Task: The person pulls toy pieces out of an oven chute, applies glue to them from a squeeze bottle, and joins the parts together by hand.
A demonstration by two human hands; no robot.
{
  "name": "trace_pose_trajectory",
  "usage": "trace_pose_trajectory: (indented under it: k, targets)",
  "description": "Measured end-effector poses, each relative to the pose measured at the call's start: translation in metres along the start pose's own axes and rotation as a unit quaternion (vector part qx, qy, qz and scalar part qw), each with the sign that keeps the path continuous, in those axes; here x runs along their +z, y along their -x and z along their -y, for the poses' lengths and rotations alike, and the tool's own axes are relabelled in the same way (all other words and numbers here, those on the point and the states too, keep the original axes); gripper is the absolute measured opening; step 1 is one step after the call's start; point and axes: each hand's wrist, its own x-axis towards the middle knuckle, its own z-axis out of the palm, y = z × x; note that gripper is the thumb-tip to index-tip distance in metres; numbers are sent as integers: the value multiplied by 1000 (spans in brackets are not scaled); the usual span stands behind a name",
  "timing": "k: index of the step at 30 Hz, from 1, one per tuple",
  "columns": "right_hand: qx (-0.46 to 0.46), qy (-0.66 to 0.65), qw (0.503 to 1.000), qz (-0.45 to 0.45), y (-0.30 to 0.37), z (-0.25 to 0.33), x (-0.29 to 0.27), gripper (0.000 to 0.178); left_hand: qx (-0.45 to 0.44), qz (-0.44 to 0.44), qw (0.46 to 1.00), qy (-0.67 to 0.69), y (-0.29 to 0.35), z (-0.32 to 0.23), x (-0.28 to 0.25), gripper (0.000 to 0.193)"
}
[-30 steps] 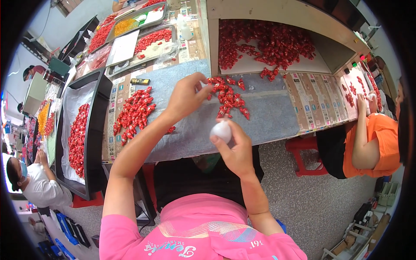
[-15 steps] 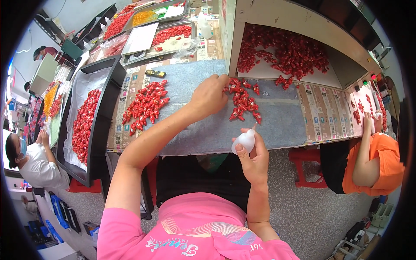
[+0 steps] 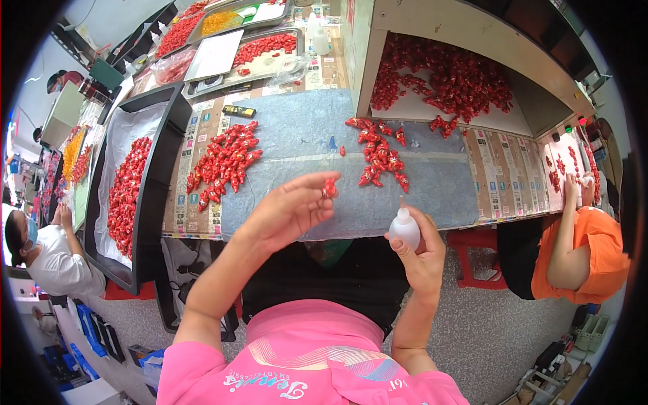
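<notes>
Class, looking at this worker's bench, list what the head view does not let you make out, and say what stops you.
- Small red piece in the left hand: too small, fingers cover part.
- White squeeze bottle: lower half wrapped by the right hand.
- Black tray: its outer edge blurs toward the fisheye rim.

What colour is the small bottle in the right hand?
White bottle, in the right hand; head view.

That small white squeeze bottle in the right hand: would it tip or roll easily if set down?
The white squeeze bottle looks rounded and small, so it probably rolls if laid down. Its narrow nozzle points up; standing, it likely tips easily. The right hand wraps it fully, suggesting it is light.
</notes>
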Motion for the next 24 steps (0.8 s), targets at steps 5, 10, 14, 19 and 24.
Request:
trace_pose_trajectory:
  k: [5, 10, 14, 19, 24]
  targets:
    - [25, -31, 998, -49, 5, 13, 7, 57, -8, -2, 995, 96, 19, 32, -5, 40]
    - [26, -113, 989, -94, 10, 15, 10, 51, 15, -37, 999, 27, 25, 44, -7, 34]
    - [-30, -109, 990, -83, 8, 8, 7, 47, 21, -39, 999, -5, 27, 49, -9, 30]
    - [-28, -103, 991, -82, 7, 13, 8, 42, 15, -36, 998, -46, 27, 51, -8, 29]
    - [-23, -78, 993, -88, 4, 16, 11, 38, 12, -34, 998, -54, 24, 50, -9, 29]
